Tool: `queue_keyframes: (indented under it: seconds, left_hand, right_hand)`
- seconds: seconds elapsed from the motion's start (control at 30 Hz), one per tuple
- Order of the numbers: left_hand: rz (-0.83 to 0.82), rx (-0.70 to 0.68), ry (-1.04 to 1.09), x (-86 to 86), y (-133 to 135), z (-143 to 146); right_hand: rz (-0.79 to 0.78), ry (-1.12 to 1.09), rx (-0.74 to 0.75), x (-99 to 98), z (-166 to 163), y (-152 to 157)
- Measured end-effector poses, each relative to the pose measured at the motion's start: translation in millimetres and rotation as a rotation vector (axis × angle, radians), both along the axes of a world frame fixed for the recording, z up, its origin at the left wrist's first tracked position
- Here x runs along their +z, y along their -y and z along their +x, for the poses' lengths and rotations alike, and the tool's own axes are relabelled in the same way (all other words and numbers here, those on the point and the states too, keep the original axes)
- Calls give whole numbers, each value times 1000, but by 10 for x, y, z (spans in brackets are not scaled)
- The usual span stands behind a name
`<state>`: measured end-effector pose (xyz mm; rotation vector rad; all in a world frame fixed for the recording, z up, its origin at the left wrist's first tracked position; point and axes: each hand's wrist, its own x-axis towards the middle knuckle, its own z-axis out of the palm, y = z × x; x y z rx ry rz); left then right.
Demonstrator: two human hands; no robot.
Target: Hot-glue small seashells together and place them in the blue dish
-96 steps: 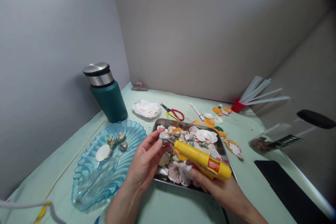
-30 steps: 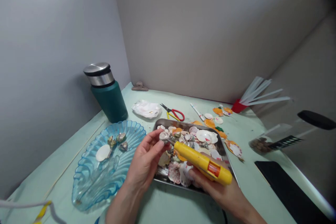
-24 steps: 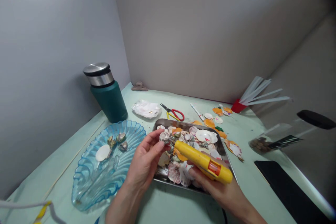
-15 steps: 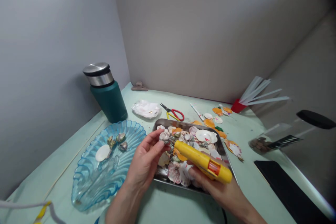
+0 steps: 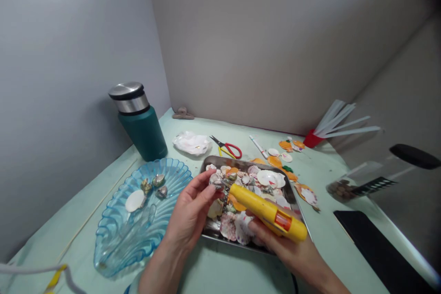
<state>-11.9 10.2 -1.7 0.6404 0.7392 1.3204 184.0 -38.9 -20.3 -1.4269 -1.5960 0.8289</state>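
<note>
My left hand [image 5: 191,215] pinches a small grey shell [image 5: 217,184] between thumb and fingers, above the left part of a metal tray [image 5: 296,202] full of several mixed seashells. My right hand [image 5: 287,248] grips a yellow glue gun [image 5: 268,212], and its metal nozzle touches the held shell. To the left lies a blue shell-shaped glass dish [image 5: 138,220] with a white shell [image 5: 134,200] and a few small dark shells [image 5: 154,185] in it.
A teal flask [image 5: 140,121] with a steel lid stands at the back left. Behind the tray lie crumpled tissue [image 5: 192,142], red-and-yellow scissors [image 5: 228,148], a pen [image 5: 258,146] and orange shell pieces [image 5: 282,156]. A red holder with glue sticks [image 5: 330,124], a clear jar [image 5: 365,179] and a black slab [image 5: 382,248] are at right.
Almost nothing has moved. The glue gun has shifted slightly against the shell in my left hand, and both hands stay over the tray.
</note>
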Motion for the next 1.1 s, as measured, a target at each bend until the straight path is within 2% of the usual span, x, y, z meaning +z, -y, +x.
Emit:
queue_keyframes:
  seconds: [0.2,0.4,0.8,1.1]
  left_hand:
    - [-13,10,-5,-7,-5,4]
    - [-18,18,4,-9,8,5]
    - [-26,5,10,-13,-2,5]
    - [-28,-4,11,24,1,10]
  right_hand:
    - [35,-6,-38,-51,33,3]
    - [27,37,75,12,71,-45]
    - [-14,-35,-71,-65,7,20]
    - [-31,-31,26,126,-31,-13]
